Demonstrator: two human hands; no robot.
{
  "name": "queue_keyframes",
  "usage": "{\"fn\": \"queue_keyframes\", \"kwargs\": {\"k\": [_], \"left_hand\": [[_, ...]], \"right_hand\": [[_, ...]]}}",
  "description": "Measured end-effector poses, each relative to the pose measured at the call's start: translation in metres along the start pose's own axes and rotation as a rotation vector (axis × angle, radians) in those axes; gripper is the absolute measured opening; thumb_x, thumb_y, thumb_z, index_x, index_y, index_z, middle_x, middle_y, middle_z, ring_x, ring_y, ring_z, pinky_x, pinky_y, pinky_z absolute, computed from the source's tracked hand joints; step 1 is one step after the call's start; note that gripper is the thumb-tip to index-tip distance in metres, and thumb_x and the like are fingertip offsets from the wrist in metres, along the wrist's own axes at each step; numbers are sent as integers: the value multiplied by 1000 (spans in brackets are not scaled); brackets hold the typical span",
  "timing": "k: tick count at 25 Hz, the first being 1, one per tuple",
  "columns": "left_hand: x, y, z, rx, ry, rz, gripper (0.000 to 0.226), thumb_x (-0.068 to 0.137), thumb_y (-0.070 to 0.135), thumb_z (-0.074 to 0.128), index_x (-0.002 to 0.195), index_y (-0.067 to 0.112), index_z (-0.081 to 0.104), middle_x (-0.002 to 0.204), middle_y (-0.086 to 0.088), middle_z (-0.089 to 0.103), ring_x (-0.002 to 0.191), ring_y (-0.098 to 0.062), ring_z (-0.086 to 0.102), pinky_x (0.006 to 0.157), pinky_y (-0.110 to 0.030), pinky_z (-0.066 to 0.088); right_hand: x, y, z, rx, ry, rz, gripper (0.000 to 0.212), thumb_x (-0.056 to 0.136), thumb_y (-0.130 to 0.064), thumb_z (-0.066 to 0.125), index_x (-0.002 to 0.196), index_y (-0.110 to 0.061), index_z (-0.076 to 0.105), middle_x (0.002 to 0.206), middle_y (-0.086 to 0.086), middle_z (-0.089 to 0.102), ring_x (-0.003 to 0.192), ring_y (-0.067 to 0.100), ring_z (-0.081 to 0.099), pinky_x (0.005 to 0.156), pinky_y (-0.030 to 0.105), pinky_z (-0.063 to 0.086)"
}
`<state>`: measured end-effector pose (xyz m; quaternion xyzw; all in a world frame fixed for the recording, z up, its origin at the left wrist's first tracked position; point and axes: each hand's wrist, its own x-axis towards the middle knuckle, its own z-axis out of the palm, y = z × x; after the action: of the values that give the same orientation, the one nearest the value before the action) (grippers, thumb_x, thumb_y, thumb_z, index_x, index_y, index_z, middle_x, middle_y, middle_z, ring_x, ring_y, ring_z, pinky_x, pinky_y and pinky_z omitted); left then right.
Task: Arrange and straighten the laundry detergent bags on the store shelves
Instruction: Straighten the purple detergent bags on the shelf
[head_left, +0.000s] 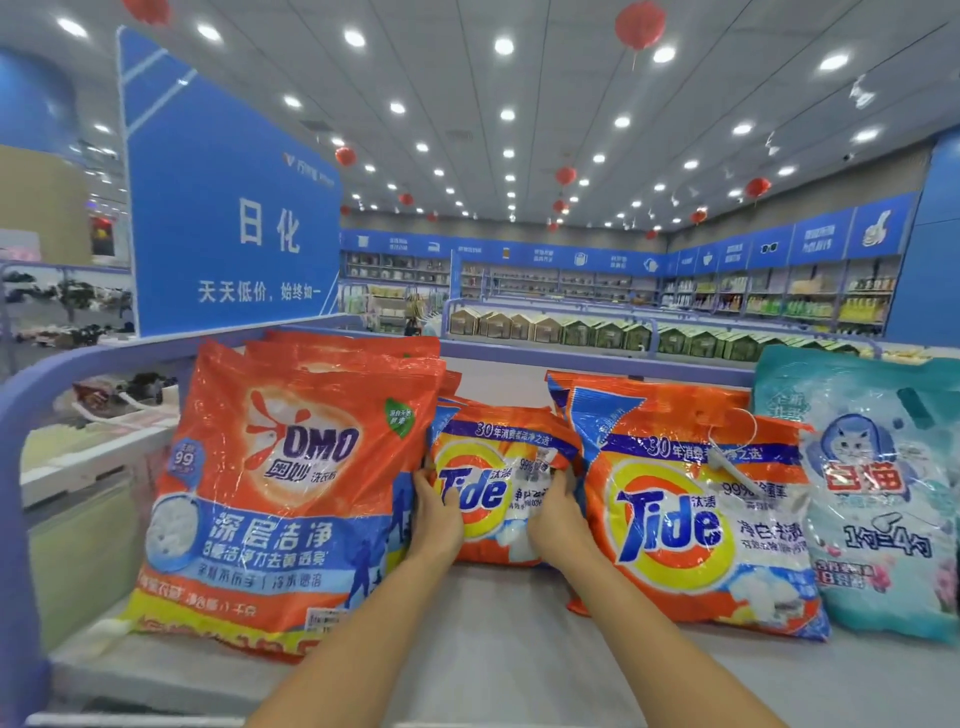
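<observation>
The left hand (435, 519) and right hand (557, 519) grip the small Tide bag (496, 452).

A tall blue sign (234, 208) with white characters stands to my upper left. Red lanterns (640, 23) hang from the white ceiling (571, 93), which is dotted with round lights (504, 45). Ahead of me a row of house-shaped boxes (571, 330) runs left to right, tan ones at the left and green ones at the right. Beyond them, far shelves (779, 299) hold bottles and goods too small to tell, under blue panels (826, 236) with white icons. At far left, dark shoes (67, 296) lie in rows on a low display. Nearer me sit more shoes (140, 387), blurred.
</observation>
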<state>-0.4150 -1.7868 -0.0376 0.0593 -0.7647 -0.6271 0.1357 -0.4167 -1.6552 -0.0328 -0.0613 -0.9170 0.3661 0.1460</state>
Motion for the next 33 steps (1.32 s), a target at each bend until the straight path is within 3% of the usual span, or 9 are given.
{"fn": "queue_keyframes", "kwargs": {"k": [4, 8, 10, 13, 15, 17, 20, 29, 33], "left_hand": [[-13, 4, -3, 119, 17, 24, 69, 97, 26, 44, 149, 16, 0, 156, -11, 13, 142, -29, 20, 114, -40, 21], [-28, 15, -1, 445, 26, 397, 82, 93, 25, 52, 149, 15, -7, 157, -9, -9, 145, -24, -7, 117, -36, 1], [-31, 16, -7, 660, 43, 581, 81, 86, 26, 62, 149, 14, 12, 157, -16, 3, 146, -30, 3, 117, -39, 10], [-19, 1, -11, 1033, 19, 653, 86, 45, 51, 86, 121, 17, 63, 129, -18, 58, 121, -35, 54, 93, -43, 48], [-3, -14, -10, 1139, -67, 609, 76, 55, 71, 65, 111, 20, 70, 119, -13, 65, 118, -31, 55, 93, -44, 48], [-4, -12, -19, 1204, -211, 583, 75, 79, 67, 28, 138, 22, 42, 145, -18, 38, 138, -30, 25, 112, -45, 23], [10, -22, -17, 1290, -199, 597, 72, 92, 61, 19, 138, 23, -22, 152, -7, -24, 143, -29, -18, 117, -46, -9], [-14, -6, -15, 1252, -129, 663, 79, 95, 45, 42, 149, 15, -8, 156, -15, -13, 144, -33, -13, 117, -46, -4], [-34, 15, -10, 1070, -197, 685, 78, 93, 44, 43, 150, 16, -3, 157, -13, -8, 145, -29, -8, 117, -41, 0]], "right_hand": [[-9, -4, -2, 79, -54, 41, 62, 89, -2, 45, 144, -6, 15, 138, 20, 41, 122, 35, 46, 98, 35, 40], [-26, -1, -15, -110, 158, -172, 63, 84, -9, 59, 139, -9, 27, 134, 13, 46, 120, 30, 48, 93, 33, 42], [-31, -7, -15, -408, 318, -337, 58, 85, -14, 59, 137, -13, 32, 131, 10, 42, 117, 27, 47, 90, 33, 46], [-29, -15, -6, -598, 315, -437, 66, 71, -20, 76, 130, -7, 49, 124, 19, 53, 108, 34, 57, 79, 38, 53], [-18, -5, 3, -683, 230, -358, 83, 39, -32, 92, 111, 0, 65, 108, 24, 65, 91, 38, 67, 67, 41, 57], [-6, 7, 13, -660, 137, -269, 93, 23, -47, 92, 101, -3, 71, 102, 23, 69, 77, 37, 70, 56, 39, 57], [1, 13, 19, -664, 97, -281, 97, 19, -55, 89, 102, -7, 73, 100, 20, 70, 76, 37, 70, 56, 41, 58], [-45, -2, 8, -767, 167, -354, 87, 43, -46, 88, 121, -16, 62, 123, 16, 62, 107, 28, 64, 80, 39, 55], [-61, 2, -16, -753, 251, -354, 74, 36, -41, 89, 104, -19, 70, 113, 13, 68, 96, 26, 69, 74, 38, 56]]}}
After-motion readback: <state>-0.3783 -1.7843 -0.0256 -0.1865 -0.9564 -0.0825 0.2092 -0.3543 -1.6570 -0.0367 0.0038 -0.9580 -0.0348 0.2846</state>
